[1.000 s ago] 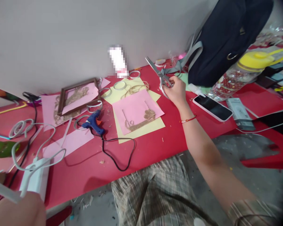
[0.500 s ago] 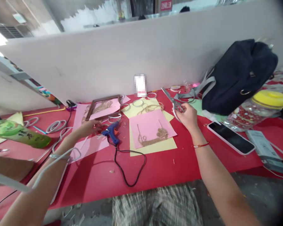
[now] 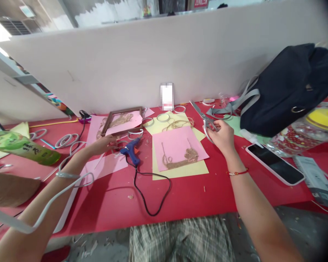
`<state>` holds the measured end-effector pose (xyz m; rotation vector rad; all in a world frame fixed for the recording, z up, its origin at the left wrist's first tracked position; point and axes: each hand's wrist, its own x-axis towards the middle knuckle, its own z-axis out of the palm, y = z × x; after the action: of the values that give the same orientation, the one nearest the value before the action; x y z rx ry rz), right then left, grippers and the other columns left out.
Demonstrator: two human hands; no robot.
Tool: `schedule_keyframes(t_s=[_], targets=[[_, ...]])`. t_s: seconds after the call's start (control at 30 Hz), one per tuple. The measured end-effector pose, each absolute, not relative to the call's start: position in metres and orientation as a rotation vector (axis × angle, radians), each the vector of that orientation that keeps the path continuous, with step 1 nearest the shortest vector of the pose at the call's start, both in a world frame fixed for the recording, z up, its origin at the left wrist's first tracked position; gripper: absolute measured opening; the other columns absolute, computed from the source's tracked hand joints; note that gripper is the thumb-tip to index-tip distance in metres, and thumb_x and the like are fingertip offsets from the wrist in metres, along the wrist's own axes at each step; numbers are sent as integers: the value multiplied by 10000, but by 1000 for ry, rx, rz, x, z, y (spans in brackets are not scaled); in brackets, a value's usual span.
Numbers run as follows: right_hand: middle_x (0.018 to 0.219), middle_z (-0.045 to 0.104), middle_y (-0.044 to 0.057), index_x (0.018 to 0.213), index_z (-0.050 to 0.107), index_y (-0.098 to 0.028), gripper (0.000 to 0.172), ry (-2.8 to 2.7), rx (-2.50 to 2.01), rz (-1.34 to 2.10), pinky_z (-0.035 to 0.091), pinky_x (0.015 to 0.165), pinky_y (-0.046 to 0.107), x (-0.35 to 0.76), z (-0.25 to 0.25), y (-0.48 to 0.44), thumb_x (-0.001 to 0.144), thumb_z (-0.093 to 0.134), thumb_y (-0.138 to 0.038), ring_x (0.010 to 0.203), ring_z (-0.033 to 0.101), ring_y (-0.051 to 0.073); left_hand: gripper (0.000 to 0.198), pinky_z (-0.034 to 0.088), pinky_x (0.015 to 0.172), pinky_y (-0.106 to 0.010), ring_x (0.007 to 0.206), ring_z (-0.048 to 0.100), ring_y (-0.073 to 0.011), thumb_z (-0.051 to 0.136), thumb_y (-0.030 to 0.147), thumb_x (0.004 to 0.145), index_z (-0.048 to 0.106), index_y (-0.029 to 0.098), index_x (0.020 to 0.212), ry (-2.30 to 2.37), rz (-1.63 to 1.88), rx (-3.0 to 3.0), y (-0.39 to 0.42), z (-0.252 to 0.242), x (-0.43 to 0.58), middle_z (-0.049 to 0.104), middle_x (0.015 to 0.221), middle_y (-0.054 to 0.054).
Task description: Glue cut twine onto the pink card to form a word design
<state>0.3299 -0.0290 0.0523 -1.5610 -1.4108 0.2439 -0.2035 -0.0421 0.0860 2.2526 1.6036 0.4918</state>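
My right hand (image 3: 222,135) grips a pair of metal scissors (image 3: 203,117) by the handles, blades tilted up and to the left. My left hand (image 3: 107,145) is low over the table, fingers loosely bent and apart, with nothing visible in them. It lies beside a blue glue gun (image 3: 131,151) and just below the corner of a brown frame (image 3: 106,125). Between the hands, a pink sheet (image 3: 177,143) bearing a brown twine design (image 3: 191,154) rests on yellow paper (image 3: 180,175). A loose twine coil (image 3: 180,123) lies behind it.
A white cord (image 3: 46,203) loops across my left forearm. Left are a green bottle (image 3: 24,147) and a brown roll (image 3: 12,188). Right are a phone (image 3: 275,163), a dark backpack (image 3: 287,87) and a yellow-lidded jar (image 3: 295,133). A white partition (image 3: 125,65) stands behind.
The view has shifted slightly, so most things sit a little further right. My right hand still holds the scissors; my left hand stays beside the glue gun.
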Motion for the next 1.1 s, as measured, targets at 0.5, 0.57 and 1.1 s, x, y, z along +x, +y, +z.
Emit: schedule_keyframes(t_s=[0.5, 0.57, 1.1], targets=[[697, 535, -43, 782, 576, -215, 551, -1457, -1121, 1261, 380, 575, 273, 269, 76, -72, 591, 904, -614, 619, 471, 122, 271, 556, 706, -268, 768, 748, -186, 748, 418, 877, 692, 186, 1006, 1230, 572, 2010, -54, 128, -21, 814, 867, -44], [702, 519, -49, 781, 575, -214, 516, -1526, -1124, 1214, 370, 584, 271, 266, 76, -75, 620, 906, -576, 630, 447, 118, 122, 528, 731, -249, 791, 744, -176, 691, 284, 902, 746, 189, 955, 1162, 372, 2202, -59, 118, 2, 814, 882, -28], [771, 576, -28, 833, 602, -208, 472, -1563, -1185, 1056, 413, 622, 259, 287, 63, -55, 700, 851, -587, 689, 492, 131, 234, 471, 687, -216, 736, 650, -136, 598, 51, 898, 783, 185, 850, 667, 13, 2486, -28, 81, 33, 718, 889, -56]])
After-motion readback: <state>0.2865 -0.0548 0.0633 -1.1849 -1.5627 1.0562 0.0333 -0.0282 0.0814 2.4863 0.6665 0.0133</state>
